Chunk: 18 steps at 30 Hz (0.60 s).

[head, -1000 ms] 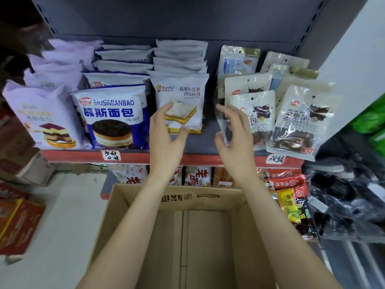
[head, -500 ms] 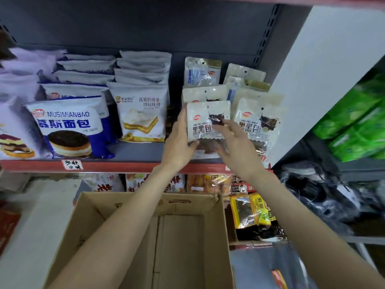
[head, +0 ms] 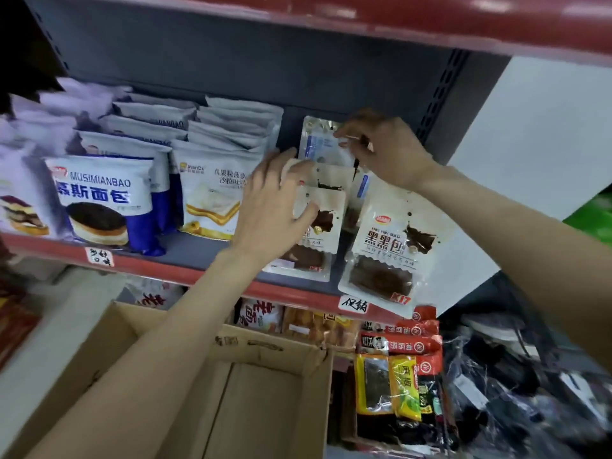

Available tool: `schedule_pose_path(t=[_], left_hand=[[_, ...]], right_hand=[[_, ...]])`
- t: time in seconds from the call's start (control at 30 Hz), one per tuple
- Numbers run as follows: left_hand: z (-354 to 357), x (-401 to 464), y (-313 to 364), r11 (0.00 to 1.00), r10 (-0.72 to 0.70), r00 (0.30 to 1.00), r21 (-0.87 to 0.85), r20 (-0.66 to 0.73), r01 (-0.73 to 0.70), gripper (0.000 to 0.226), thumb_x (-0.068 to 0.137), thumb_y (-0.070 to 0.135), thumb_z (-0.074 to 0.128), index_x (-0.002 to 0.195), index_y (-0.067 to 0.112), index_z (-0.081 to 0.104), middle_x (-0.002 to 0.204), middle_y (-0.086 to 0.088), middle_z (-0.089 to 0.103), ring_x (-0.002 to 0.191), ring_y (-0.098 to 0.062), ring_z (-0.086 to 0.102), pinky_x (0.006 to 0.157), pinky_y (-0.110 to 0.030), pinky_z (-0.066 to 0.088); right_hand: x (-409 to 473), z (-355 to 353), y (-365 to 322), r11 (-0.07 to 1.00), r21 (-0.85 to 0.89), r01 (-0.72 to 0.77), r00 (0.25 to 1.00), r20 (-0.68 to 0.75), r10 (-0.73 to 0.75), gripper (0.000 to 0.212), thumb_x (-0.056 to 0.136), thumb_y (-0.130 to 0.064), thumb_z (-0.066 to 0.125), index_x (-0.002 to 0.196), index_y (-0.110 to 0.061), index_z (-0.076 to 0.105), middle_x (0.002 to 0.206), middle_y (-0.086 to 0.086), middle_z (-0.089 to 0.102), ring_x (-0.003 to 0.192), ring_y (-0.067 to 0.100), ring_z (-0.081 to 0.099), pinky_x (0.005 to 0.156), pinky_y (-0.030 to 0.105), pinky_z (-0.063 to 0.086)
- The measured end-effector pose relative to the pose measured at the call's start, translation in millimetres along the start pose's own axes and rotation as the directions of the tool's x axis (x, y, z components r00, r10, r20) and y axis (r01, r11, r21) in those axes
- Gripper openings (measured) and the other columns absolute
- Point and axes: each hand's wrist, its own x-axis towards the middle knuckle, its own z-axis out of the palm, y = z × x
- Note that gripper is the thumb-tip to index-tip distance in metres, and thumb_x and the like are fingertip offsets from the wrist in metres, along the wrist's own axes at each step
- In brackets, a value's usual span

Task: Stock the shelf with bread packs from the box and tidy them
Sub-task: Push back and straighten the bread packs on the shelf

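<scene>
On the grey shelf [head: 198, 251] stand rows of bread packs. My left hand [head: 271, 207] lies spread on the front cream pack with the dark bread [head: 323, 233] and the packs stacked behind it, pressing on them. My right hand [head: 384, 150] reaches to the back of that row and pinches the top edge of a rear pack with a blue label [head: 319, 144]. Another cream dark-bread pack [head: 387, 250] leans at the right, overhanging the shelf's red front edge. The cardboard box [head: 172, 385] below shows no packs inside.
White toast packs [head: 212, 193] and blue mousse-bread packs [head: 99, 200] fill the shelf to the left, purple packs farther left. A red shelf edge [head: 430, 24] hangs overhead. Snack packs [head: 397, 385] crowd the lower shelf to the right of the box.
Both hands left the front dark-bread pack's sides. My left hand now presses flat on the row and my right hand has gone up and back to the rear pack. The view tilted upward.
</scene>
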Motion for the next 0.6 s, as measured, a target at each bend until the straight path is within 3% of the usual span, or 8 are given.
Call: schedule_pose_path(t=[0.07, 0.13, 0.2, 0.4, 0.6], left_hand=[[7, 18, -2, 0.995, 0.000, 0.995, 0.097, 0.101, -0.010, 0.055, 0.090, 0.047, 0.043, 0.141, 0.027, 0.039, 0.153, -0.002, 0.030, 0.144, -0.028, 0.019, 0.113, -0.050, 0.021], [18, 27, -10, 0.990, -0.052, 0.963, 0.143, 0.263, 0.014, 0.060, 0.095, 0.050, 0.039, 0.149, 0.033, 0.021, 0.158, 0.009, 0.014, 0.147, -0.016, 0.004, 0.117, -0.048, 0.008], [28, 30, -17, 0.987, -0.055, 0.931, 0.161, 0.361, -0.005, 0.061, 0.096, 0.052, 0.035, 0.150, 0.035, 0.013, 0.158, 0.013, 0.014, 0.146, -0.011, 0.006, 0.117, -0.048, 0.009], [35, 14, -26, 0.965, 0.034, 0.936, 0.233, 0.351, -0.122, 0.068, 0.084, 0.056, 0.018, 0.137, 0.025, 0.046, 0.135, -0.001, 0.053, 0.129, -0.022, 0.042, 0.106, -0.046, 0.031], [37, 11, -32, 0.965, 0.111, 0.949, 0.197, 0.294, -0.173, 0.064, 0.084, 0.052, 0.023, 0.125, 0.017, 0.058, 0.120, -0.007, 0.063, 0.116, -0.026, 0.056, 0.095, -0.044, 0.043]], right_hand=[[25, 10, 13, 0.997, -0.065, -0.031, 0.999, 0.029, 0.033, 0.025, 0.094, -0.017, 0.048, 0.114, -0.015, 0.064, 0.119, 0.007, 0.063, 0.101, 0.028, 0.061, 0.085, 0.035, 0.049], [46, 20, 25, 0.990, -0.095, -0.108, 0.993, 0.036, 0.112, 0.024, 0.094, -0.018, 0.049, 0.114, -0.018, 0.062, 0.114, 0.007, 0.065, 0.099, 0.029, 0.062, 0.079, 0.032, 0.046], [58, 30, 34, 0.976, -0.166, -0.142, 0.987, 0.052, 0.152, 0.024, 0.094, -0.018, 0.049, 0.116, -0.018, 0.060, 0.117, 0.012, 0.062, 0.102, 0.034, 0.059, 0.078, 0.035, 0.045], [73, 46, 43, 0.922, -0.292, -0.253, 0.942, 0.143, 0.303, 0.037, 0.090, -0.023, 0.059, 0.125, -0.015, 0.052, 0.125, 0.014, 0.057, 0.112, 0.035, 0.054, 0.091, 0.042, 0.047], [80, 45, 37, 0.958, -0.214, -0.191, 0.973, 0.090, 0.214, 0.024, 0.090, -0.012, 0.051, 0.103, -0.018, 0.071, 0.114, 0.008, 0.066, 0.104, 0.029, 0.060, 0.087, 0.034, 0.049]])
